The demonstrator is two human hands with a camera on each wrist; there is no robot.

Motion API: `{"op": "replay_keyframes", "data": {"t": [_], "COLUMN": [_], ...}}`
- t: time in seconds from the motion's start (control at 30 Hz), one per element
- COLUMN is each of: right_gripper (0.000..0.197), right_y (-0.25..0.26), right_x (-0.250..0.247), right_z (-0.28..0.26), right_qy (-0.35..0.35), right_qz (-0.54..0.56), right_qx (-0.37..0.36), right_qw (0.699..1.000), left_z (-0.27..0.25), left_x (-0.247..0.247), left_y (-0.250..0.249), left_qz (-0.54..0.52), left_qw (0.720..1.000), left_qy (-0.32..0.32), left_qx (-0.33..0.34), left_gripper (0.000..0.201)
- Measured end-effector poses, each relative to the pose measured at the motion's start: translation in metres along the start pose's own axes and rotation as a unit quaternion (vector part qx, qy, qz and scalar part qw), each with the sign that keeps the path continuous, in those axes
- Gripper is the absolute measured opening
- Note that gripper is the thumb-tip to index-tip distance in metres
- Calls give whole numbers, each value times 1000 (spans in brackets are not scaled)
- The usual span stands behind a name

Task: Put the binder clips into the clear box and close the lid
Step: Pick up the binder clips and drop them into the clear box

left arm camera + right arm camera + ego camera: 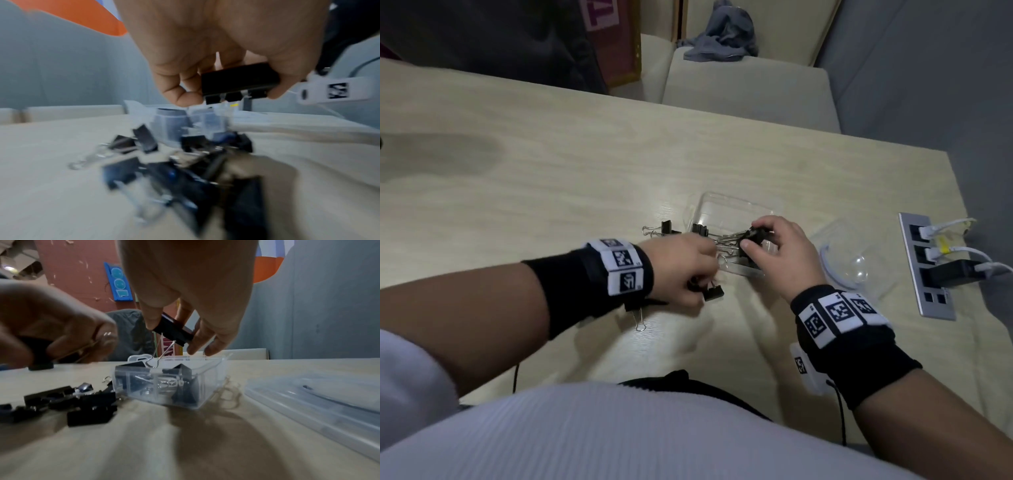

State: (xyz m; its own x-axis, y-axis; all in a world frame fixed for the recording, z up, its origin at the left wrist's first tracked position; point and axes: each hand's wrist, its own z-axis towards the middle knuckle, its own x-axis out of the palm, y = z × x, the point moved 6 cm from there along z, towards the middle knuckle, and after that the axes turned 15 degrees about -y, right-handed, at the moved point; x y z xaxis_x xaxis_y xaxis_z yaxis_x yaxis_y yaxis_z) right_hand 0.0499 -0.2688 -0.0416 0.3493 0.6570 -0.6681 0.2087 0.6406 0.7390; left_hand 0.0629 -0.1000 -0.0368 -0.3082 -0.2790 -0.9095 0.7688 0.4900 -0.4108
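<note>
The clear box (726, 209) stands open on the table, with black binder clips inside it (180, 371). My right hand (751, 236) pinches a black binder clip (174, 332) by its body just above the box (207, 379), wire handles hanging down. My left hand (232, 94), left of the box, grips another black clip (238, 81) between thumb and fingers. Beneath it lies a blurred pile of loose clips (174, 170). More loose clips (669, 228) lie on the table by the box. The clear lid (849, 260) lies flat to the box's right.
A power strip (928, 270) with plugs and white cables is set into the table at the right edge. A pale bench (750, 92) with a grey cloth stands beyond the table's far edge. Bare wood spreads to the left.
</note>
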Motion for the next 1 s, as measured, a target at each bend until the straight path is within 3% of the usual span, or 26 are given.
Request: {"op": "replay_keyframes", "data": {"t": [0.1, 0.23, 0.43, 0.57, 0.67, 0.87, 1.0], "right_gripper": [31, 42, 44, 46, 46, 48, 52], "right_y": [-5, -8, -9, -11, -11, -9, -9], "right_x": [8, 19, 18, 16, 17, 21, 21], "right_z": [-4, -7, -10, -16, -17, -19, -22], "right_qy": [49, 99, 105, 107, 103, 111, 129], "right_qz": [-90, -198, -224, -213, -197, -174, -181], "right_qx": [-33, -88, -91, -81, -70, -59, -51], "right_qw": [994, 971, 965, 968, 972, 977, 974], "left_z": [8, 25, 49, 50, 47, 49, 46], "left_x": [-26, -35, -11, -9, -17, -9, -11], "left_y": [23, 41, 39, 38, 49, 44, 40], "left_qz": [-18, 4, 31, 115, 162, 144, 196], "left_qw": [997, 992, 996, 991, 977, 980, 976], "left_qy": [-66, -104, -57, -39, -38, 16, 24], "left_qx": [-25, -64, -62, -65, -129, -134, -92], "left_gripper": [22, 15, 21, 41, 51, 38, 31]}}
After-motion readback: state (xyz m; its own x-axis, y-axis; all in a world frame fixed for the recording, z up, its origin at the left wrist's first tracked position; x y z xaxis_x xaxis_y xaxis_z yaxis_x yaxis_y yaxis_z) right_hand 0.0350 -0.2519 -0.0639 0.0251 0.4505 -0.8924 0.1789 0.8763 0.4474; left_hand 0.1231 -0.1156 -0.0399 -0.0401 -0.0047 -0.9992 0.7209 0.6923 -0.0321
